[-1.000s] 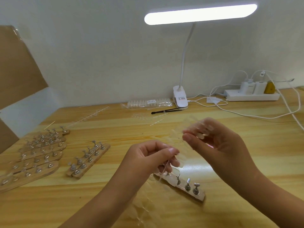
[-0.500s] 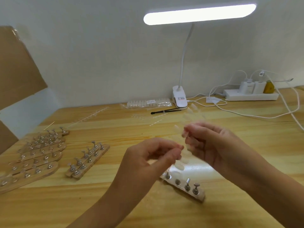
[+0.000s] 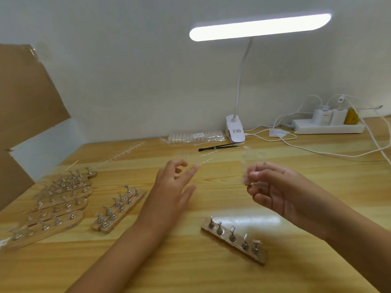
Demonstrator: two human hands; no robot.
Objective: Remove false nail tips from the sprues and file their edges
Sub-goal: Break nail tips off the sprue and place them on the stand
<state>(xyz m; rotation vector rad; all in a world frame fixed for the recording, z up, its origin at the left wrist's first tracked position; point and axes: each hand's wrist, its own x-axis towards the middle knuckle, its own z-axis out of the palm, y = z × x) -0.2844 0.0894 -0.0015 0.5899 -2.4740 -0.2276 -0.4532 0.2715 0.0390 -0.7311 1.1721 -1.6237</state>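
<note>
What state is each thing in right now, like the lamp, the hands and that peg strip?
Desk lamp: lit.
Left hand: open, fingers spread, holding nothing.
Right hand: pinches clear nail tips.
Front peg strip: five pegs upright, bare.
Power strip: chargers plugged in.

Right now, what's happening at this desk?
A person is working bare-handed at a wooden desk under a lit clip lamp. The right hand pinches a sprue of clear nail tips, held up above the desk; it is blurred, so the tip count is unclear. The left hand is open, fingers spread, holding nothing visible. In front sits a wooden stand with five metal pegs; more stands lie at the left.
</note>
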